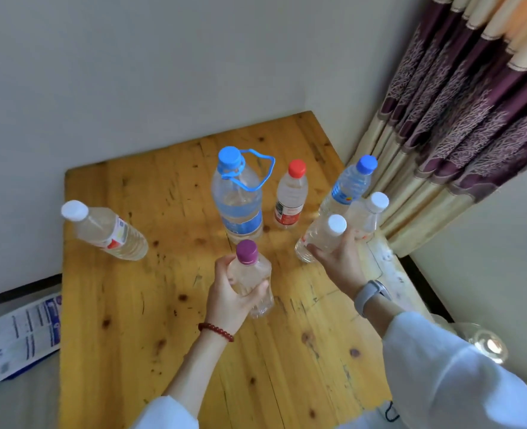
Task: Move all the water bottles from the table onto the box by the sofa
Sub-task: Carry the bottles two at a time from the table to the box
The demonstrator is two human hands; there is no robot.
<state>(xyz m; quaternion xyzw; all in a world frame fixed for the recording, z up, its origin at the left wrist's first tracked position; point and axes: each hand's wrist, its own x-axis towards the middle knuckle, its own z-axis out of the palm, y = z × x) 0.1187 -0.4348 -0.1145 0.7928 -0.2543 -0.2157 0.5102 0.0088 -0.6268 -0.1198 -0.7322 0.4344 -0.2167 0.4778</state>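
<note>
Seven water bottles on the wooden table (151, 305). Left hand (229, 300) is wrapped around the purple-capped bottle (251, 278) mid-table, right hand (338, 257) grips a white-capped bottle (319, 236) near the right edge.

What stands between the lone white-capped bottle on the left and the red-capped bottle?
The big handled bottle, in the head view.
</note>
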